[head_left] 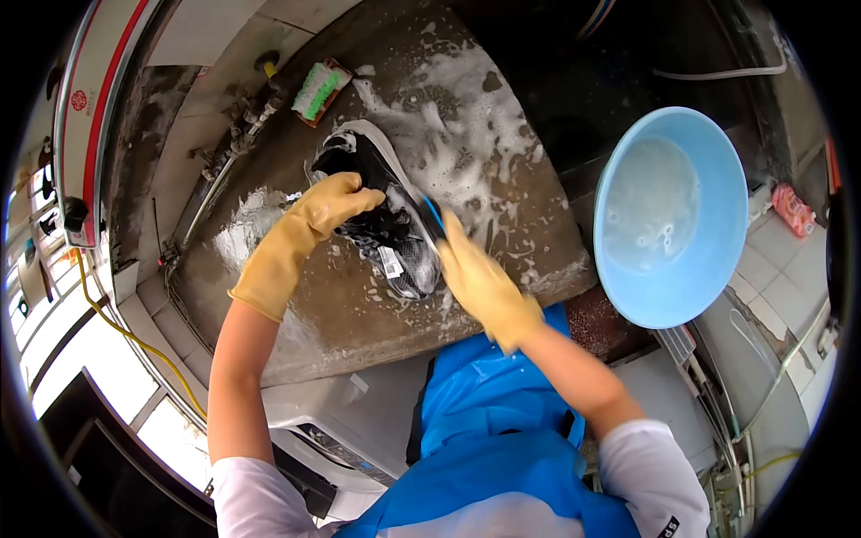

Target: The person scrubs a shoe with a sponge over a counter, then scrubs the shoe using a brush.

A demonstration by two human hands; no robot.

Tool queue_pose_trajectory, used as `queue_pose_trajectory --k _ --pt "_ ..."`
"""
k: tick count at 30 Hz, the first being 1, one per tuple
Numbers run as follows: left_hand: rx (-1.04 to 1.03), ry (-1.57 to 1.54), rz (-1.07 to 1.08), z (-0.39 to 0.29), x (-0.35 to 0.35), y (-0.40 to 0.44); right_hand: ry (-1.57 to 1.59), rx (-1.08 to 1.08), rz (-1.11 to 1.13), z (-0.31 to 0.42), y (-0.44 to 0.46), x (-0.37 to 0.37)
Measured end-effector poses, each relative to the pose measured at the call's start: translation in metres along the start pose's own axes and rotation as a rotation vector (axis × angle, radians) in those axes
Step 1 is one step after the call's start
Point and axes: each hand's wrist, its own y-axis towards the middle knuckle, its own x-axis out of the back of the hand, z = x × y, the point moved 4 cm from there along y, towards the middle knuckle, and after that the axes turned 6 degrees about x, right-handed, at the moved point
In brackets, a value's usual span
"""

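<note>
A black shoe with a white sole (pixel 408 238) lies on its side on the wet counter (pixel 359 309), with suds on it. My left hand (pixel 332 204), in a yellow rubber glove, has its fingers curled at the shoe's opening and grips it. On the right, my gloved right hand (pixel 480 278) is closed round a blue-edged tool pressed along the sole; most of that tool is hidden under the fingers. Above the shoe rests a green and white scrub brush (pixel 318 91).
White foam (pixel 466 125) spreads over the counter beyond the shoe. At the right stands a light blue basin (pixel 673 291) with cloudy, soapy water. Pipes and a tap (pixel 256 121) line the wall at the upper left. Below the counter is a grey-white machine (pixel 359 412).
</note>
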Motion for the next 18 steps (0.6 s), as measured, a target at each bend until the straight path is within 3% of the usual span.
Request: queue_pose_trajectory --k 2,4,5,7,9,11,12,13,15,16,18 --pt "-0.097 0.087 0.078 0.031 0.003 0.029 -0.075 0.314 -0.318 0.031 0.073 0.005" --pt "-0.203 0.044 0.118 0.023 -0.001 0.021 -0.249 0.535 -0.501 0.08 0.094 0.026" --pt "-0.079 0.128 0.158 0.025 0.001 0.022 -0.348 0.631 -0.607 0.104 0.104 0.036" --pt "-0.118 0.149 0.131 0.015 0.001 0.015 -0.369 0.315 -0.312 0.082 0.04 0.039" --pt "-0.174 0.359 0.041 0.004 0.004 0.008 -0.303 0.197 -0.186 0.044 0.036 0.021" --pt "-0.154 0.295 0.097 0.0 0.003 0.005 0.018 0.306 -0.262 0.04 0.052 0.027" --pt "-0.175 0.278 0.131 0.008 0.001 0.01 -0.06 0.447 -0.369 0.067 0.081 0.034" --pt "-0.051 0.239 0.179 0.016 0.0 0.013 -0.152 0.578 -0.49 0.094 0.108 0.04" --pt "-0.156 0.08 0.175 0.026 -0.001 0.014 -0.143 0.498 -0.369 0.1 0.12 0.042" --pt "-0.19 0.039 0.201 0.017 -0.001 0.007 -0.166 0.323 -0.24 0.101 0.094 0.052" --pt "-0.274 0.068 0.051 0.013 0.004 0.0 -0.042 0.267 -0.192 0.034 0.058 0.018"
